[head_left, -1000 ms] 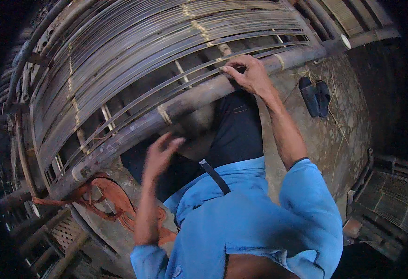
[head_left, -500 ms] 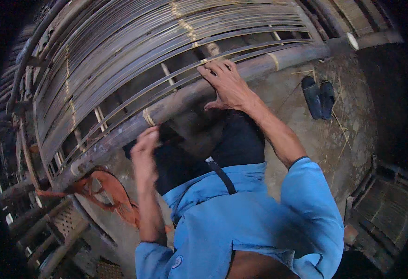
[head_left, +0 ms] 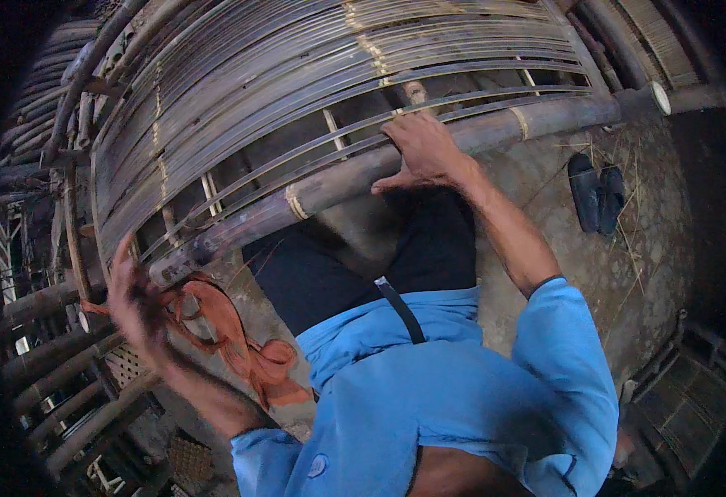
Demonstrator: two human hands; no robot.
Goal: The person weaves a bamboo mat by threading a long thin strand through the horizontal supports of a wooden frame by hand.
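Note:
A thick grey-brown bamboo pole (head_left: 355,172) runs across in front of me, along the near edge of a slatted bamboo platform (head_left: 239,108). My right hand (head_left: 429,155) lies over the pole, fingers on its far side and thumb on its near side, gripping it. A pale yellow binding (head_left: 296,201) wraps the pole left of that hand; another binding (head_left: 520,123) is to its right. My left hand (head_left: 138,302) is raised by the pole's left end, blurred, with a finger stretched out and nothing visible in it. Whether it touches the pole is unclear.
Orange-red netting or cloth (head_left: 230,331) lies on the ground at the left. Dark slippers (head_left: 596,195) lie to the right, near scattered straw. Stacked poles (head_left: 57,364) stand at the far left. A low slatted bamboo frame (head_left: 686,406) is at the lower right.
My left hand has swung left from beside the pole's binding to its left end. The right hand stays on the pole. The whole scene has shifted right in view.

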